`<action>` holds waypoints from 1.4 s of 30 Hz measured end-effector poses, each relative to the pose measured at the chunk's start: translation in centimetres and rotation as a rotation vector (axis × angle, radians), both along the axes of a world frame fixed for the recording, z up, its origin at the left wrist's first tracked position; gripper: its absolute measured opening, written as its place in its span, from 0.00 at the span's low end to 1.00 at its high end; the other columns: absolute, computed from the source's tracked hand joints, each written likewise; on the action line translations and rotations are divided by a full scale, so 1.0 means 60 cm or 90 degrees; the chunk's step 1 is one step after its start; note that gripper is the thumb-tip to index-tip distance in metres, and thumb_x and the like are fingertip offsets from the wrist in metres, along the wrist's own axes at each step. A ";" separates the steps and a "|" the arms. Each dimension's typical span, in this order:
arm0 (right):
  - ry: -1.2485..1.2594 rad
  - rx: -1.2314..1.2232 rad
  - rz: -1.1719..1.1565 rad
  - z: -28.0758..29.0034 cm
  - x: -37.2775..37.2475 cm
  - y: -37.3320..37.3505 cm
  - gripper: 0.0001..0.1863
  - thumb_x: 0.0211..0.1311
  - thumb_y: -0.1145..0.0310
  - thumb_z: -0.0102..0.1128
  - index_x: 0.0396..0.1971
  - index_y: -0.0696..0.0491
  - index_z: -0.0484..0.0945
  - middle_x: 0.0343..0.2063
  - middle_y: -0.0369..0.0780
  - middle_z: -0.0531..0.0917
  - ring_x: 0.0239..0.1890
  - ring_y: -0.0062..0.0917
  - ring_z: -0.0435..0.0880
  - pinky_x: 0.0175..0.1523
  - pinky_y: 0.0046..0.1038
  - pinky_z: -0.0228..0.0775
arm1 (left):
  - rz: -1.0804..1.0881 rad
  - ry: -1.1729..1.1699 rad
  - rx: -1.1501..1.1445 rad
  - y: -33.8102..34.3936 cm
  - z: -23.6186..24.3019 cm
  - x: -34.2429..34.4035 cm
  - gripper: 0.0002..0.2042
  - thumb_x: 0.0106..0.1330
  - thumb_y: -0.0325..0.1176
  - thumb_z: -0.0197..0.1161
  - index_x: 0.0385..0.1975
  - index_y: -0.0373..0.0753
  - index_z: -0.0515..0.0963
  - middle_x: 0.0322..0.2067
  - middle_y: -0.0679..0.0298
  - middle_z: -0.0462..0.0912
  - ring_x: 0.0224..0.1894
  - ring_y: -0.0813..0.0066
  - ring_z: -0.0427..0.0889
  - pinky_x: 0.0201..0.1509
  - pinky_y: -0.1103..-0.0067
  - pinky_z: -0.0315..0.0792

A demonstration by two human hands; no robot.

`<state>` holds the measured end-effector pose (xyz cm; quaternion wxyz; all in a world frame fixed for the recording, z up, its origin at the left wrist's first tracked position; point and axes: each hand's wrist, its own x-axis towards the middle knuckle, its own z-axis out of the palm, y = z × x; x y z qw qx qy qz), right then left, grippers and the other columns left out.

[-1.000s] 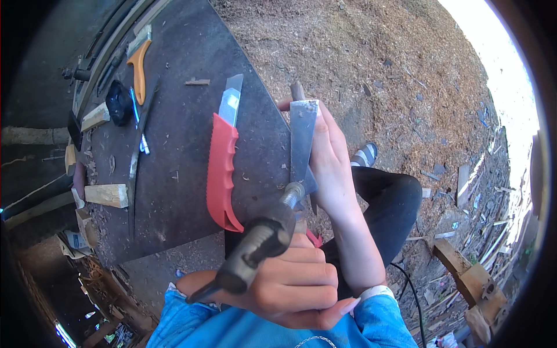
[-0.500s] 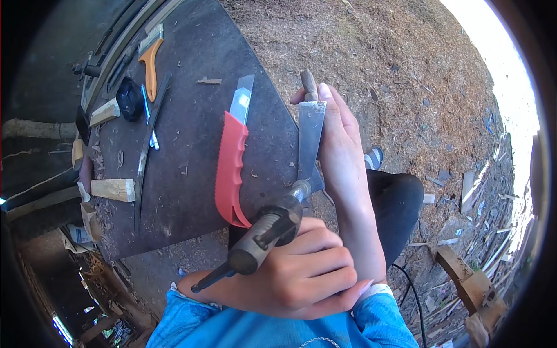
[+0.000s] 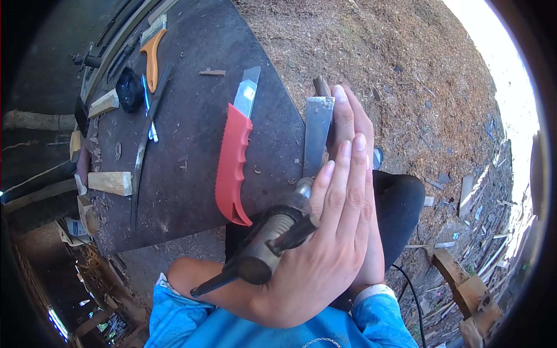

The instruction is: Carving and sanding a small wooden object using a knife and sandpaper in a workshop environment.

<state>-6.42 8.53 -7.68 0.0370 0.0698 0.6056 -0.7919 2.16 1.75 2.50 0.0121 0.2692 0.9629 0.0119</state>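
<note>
My left hand (image 3: 333, 232) has its fingers extended upward, side by side, lying against my right hand beside a dark screw clamp (image 3: 267, 243) with a threaded bar. My right hand (image 3: 360, 127), partly hidden behind the left, grips a dark stick (image 3: 322, 87) at the table's corner edge. A tapered metal plate (image 3: 316, 127) stands just left of its fingers, above the clamp's screw. A red-handled utility knife (image 3: 233, 159) with its blade out lies on the dark table (image 3: 185, 122) to the left.
An orange-handled brush (image 3: 152, 58), black container (image 3: 129, 90), pens (image 3: 148, 107), long dark strip (image 3: 148, 133) and wood blocks (image 3: 110, 182) lie on the table's left. My bent leg (image 3: 400, 209) is at the right, over a floor strewn with shavings. A cable (image 3: 412, 293) loops at lower right.
My left hand has risen from curled fingers below the screw to extended fingers against my right hand. My right hand and stick have shifted slightly rightward.
</note>
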 end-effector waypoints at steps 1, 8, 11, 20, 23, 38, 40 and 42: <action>0.000 0.000 0.001 0.001 0.002 0.003 0.20 0.82 0.53 0.48 0.32 0.53 0.74 0.23 0.27 0.69 0.27 0.11 0.65 0.32 0.20 0.60 | -0.003 0.000 -0.006 0.000 -0.003 0.000 0.25 0.68 0.28 0.56 0.62 0.19 0.70 0.69 0.39 0.68 0.70 0.47 0.71 0.74 0.62 0.66; 0.108 0.080 -0.009 0.024 0.010 0.044 0.18 0.82 0.55 0.49 0.49 0.57 0.78 0.30 0.32 0.77 0.31 0.13 0.71 0.35 0.21 0.64 | -0.011 -0.003 0.116 -0.002 -0.020 -0.004 0.37 0.63 0.37 0.66 0.68 0.19 0.64 0.69 0.37 0.65 0.69 0.45 0.72 0.73 0.61 0.67; -0.030 0.006 0.026 0.064 0.021 0.062 0.15 0.78 0.57 0.57 0.49 0.54 0.78 0.30 0.26 0.74 0.32 0.07 0.67 0.33 0.12 0.58 | -0.026 -0.036 0.269 -0.007 -0.005 -0.002 0.31 0.66 0.38 0.62 0.65 0.21 0.69 0.68 0.38 0.67 0.67 0.47 0.73 0.73 0.63 0.67; -0.054 0.374 0.049 0.176 0.029 0.065 0.16 0.77 0.59 0.58 0.52 0.56 0.77 0.21 0.36 0.81 0.20 0.13 0.76 0.24 0.21 0.64 | -0.201 -0.070 0.629 -0.081 -0.015 0.014 0.23 0.62 0.38 0.71 0.55 0.33 0.80 0.58 0.48 0.77 0.49 0.57 0.83 0.55 0.65 0.78; 0.035 0.632 0.080 0.199 0.023 0.028 0.16 0.76 0.60 0.58 0.55 0.53 0.76 0.22 0.42 0.84 0.21 0.25 0.81 0.30 0.33 0.69 | -0.295 -0.114 0.763 -0.119 -0.051 0.031 0.11 0.61 0.39 0.70 0.32 0.37 0.81 0.36 0.59 0.80 0.37 0.61 0.81 0.50 0.70 0.76; 0.135 1.063 0.185 0.208 -0.003 -0.005 0.19 0.75 0.69 0.59 0.62 0.54 0.79 0.44 0.49 0.90 0.49 0.34 0.91 0.53 0.33 0.81 | -0.444 -0.237 0.991 -0.101 -0.123 0.026 0.07 0.56 0.32 0.63 0.23 0.36 0.76 0.22 0.57 0.76 0.25 0.58 0.80 0.29 0.65 0.76; 0.141 1.087 0.209 0.212 -0.005 -0.004 0.19 0.75 0.69 0.59 0.63 0.53 0.79 0.44 0.49 0.90 0.48 0.34 0.91 0.53 0.33 0.81 | -0.431 -0.171 1.047 -0.095 -0.128 0.026 0.05 0.55 0.30 0.63 0.23 0.36 0.76 0.21 0.55 0.76 0.24 0.57 0.80 0.29 0.64 0.75; 0.150 1.104 0.236 0.214 -0.007 -0.003 0.20 0.75 0.70 0.59 0.63 0.53 0.78 0.45 0.49 0.90 0.48 0.35 0.91 0.52 0.34 0.82 | -0.432 -0.209 1.046 -0.098 -0.128 0.027 0.05 0.55 0.30 0.62 0.22 0.36 0.76 0.20 0.55 0.75 0.24 0.56 0.79 0.29 0.63 0.76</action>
